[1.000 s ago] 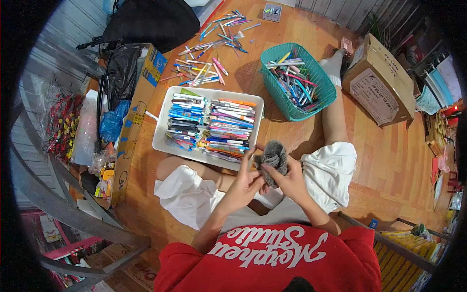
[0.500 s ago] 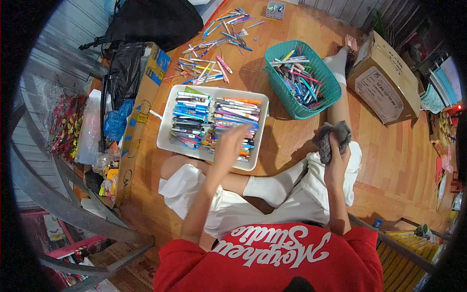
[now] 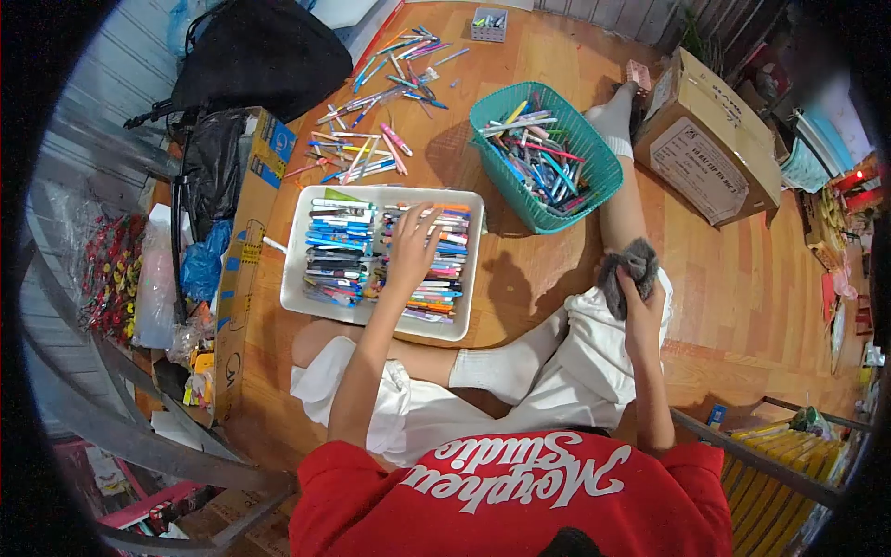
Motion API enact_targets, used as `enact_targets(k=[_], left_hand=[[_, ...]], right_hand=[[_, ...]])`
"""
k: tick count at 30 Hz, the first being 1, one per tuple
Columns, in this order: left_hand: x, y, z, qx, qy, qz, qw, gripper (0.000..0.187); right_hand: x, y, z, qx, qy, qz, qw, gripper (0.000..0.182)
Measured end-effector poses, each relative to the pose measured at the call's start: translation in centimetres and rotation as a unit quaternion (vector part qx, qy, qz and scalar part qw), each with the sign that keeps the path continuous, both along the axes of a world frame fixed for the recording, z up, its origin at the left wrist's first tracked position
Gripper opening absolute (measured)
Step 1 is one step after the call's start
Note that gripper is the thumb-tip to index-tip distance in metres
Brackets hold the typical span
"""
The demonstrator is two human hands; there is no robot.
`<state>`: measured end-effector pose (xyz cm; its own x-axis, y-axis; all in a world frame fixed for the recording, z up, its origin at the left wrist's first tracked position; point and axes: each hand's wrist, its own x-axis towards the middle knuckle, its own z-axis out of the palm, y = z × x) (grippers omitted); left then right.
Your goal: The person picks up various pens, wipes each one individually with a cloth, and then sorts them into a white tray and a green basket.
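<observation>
My left hand [image 3: 410, 252] lies over the right-hand row of pens [image 3: 450, 239] in a white tray [image 3: 474, 269], its fingers stretched out and slightly apart. Another row of pens [image 3: 336, 243] fills the tray's left side, mostly lying crosswise. Over my right knee, my right hand [image 3: 642, 304] is closed around a crumpled dark grey cloth [image 3: 635, 263]. Beyond the tray stands a green basket [image 3: 608, 186] heaped with loose pens [image 3: 548, 158]. Whether my left palm touches the pens underneath is hidden.
Scattered pens [image 3: 357, 153] lie on the wooden floor behind the tray. A small grey basket [image 3: 489, 25] stands farther back. To the right is a cardboard box [image 3: 710, 139]; another long carton [image 3: 243, 278] borders the left. A metal rack [image 3: 775, 464] stands at lower right.
My left hand has moved up along the right-hand row, and its fingers have spread out. My right hand keeps the cloth. The whole view has shifted slightly.
</observation>
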<state>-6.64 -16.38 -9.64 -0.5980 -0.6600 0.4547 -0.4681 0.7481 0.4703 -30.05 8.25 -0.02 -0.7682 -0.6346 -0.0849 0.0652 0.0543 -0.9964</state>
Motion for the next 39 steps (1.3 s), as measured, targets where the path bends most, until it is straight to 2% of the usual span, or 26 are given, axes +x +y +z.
enact_targets(k=[1, 3, 4, 5, 6, 7, 8, 9, 11, 14, 18, 20, 22, 24, 26, 28, 29, 32, 33, 36, 37, 39], left_hand=[[0.8, 1.3, 1.5, 0.008, 0.003, 0.009, 1.000, 0.026], [2.9, 3.9, 2.0, 0.029, 0.021, 0.027, 0.999, 0.024], [4.2, 5.2, 1.9, 0.043, 0.035, 0.037, 0.998, 0.024], [5.6, 6.4, 1.8, 0.062, 0.044, 0.040, 0.996, 0.023], [6.9, 7.8, 1.9, 0.082, 0.052, 0.045, 0.994, 0.023], [7.9, 9.5, 2.0, 0.089, 0.058, 0.064, 0.992, 0.022], [8.9, 11.2, 2.4, 0.096, 0.063, 0.084, 0.990, 0.022], [9.6, 13.0, 3.0, 0.139, 0.092, 0.107, 0.980, 0.021], [10.6, 16.2, 4.7, 0.186, 0.113, 0.128, 0.968, 0.021], [12.6, 18.0, 7.3, 0.181, 0.108, 0.141, 0.967, 0.020], [13.5, 18.6, 8.8, 0.188, 0.156, 0.187, 0.952, 0.019], [12.7, 18.1, 9.1, 0.213, 0.190, 0.199, 0.937, 0.019], [11.1, 17.7, 8.9, 0.284, 0.242, 0.177, 0.911, 0.022], [8.4, 17.3, 10.8, 0.344, 0.277, 0.124, 0.889, 0.024], [6.5, 17.1, 12.3, 0.421, 0.279, 0.003, 0.863, 0.032], [4.4, 18.1, 13.3, 0.492, 0.250, -0.082, 0.830, 0.040], [3.6, 18.4, 13.9, 0.521, 0.237, -0.124, 0.810, 0.044], [2.7, 20.3, 16.7, 0.522, 0.168, -0.091, 0.831, 0.054], [3.0, 20.7, 16.2, 0.508, 0.161, -0.097, 0.841, 0.055], [3.2, 21.3, 15.5, 0.581, 0.225, -0.096, 0.776, 0.053], [3.1, 21.3, 15.5, 0.617, 0.264, -0.085, 0.736, 0.046], [3.2, 20.7, 15.0, 0.604, 0.272, -0.068, 0.746, 0.040]], right_hand=[[-0.7, -0.8, 0.6, 0.031, 0.082, 0.005, 0.996, 0.021], [-2.1, -4.3, 1.2, -0.061, 0.223, 0.011, 0.973, 0.025], [-3.4, -6.0, 1.4, -0.050, 0.278, 0.066, 0.957, 0.029], [-3.9, -8.3, 1.9, -0.028, 0.250, 0.120, 0.960, 0.035], [-4.7, -11.3, 0.9, -0.074, 0.360, 0.123, 0.922, 0.037], [-6.3, -14.2, -1.5, -0.022, 0.460, 0.130, 0.878, 0.033], [-6.6, -16.5, -2.5, 0.151, 0.487, 0.172, 0.843, 0.029], [-6.8, -18.4, -4.1, 0.252, 0.517, 0.191, 0.796, 0.031], [-7.4, -21.2, -8.3, 0.353, 0.569, 0.216, 0.711, 0.028], [-7.9, -22.1, -10.3, 0.395, 0.544, 0.264, 0.692, 0.024], [-7.3, -19.8, -4.2, 0.333, 0.590, 0.203, 0.707, 0.027], [-4.9, -17.0, 1.3, 0.222, 0.584, 0.171, 0.762, 0.032], [-4.7, -14.1, 3.2, 0.098, 0.441, 0.273, 0.849, 0.034], [-1.3, -10.0, 6.6, 0.004, 0.605, 0.283, 0.744, 0.037], [1.8, -7.0, 7.7, -0.053, 0.676, 0.331, 0.656, 0.034], [5.0, -4.5, 7.5, -0.100, 0.757, 0.285, 0.579, 0.032], [5.7, -3.9, 7.5, -0.110, 0.749, 0.283, 0.588, 0.032], [6.7, -2.7, 7.3, -0.147, 0.726, 0.280, 0.611, 0.034], [6.9, -2.4, 7.2, -0.165, 0.717, 0.280, 0.616, 0.034], [7.3, -2.1, 6.0, -0.192, 0.691, 0.279, 0.639, 0.036], [7.4, -2.0, 5.9, -0.188, 0.682, 0.282, 0.648, 0.036], [7.1, -1.8, 4.9, -0.177, 0.652, 0.295, 0.676, 0.041]])
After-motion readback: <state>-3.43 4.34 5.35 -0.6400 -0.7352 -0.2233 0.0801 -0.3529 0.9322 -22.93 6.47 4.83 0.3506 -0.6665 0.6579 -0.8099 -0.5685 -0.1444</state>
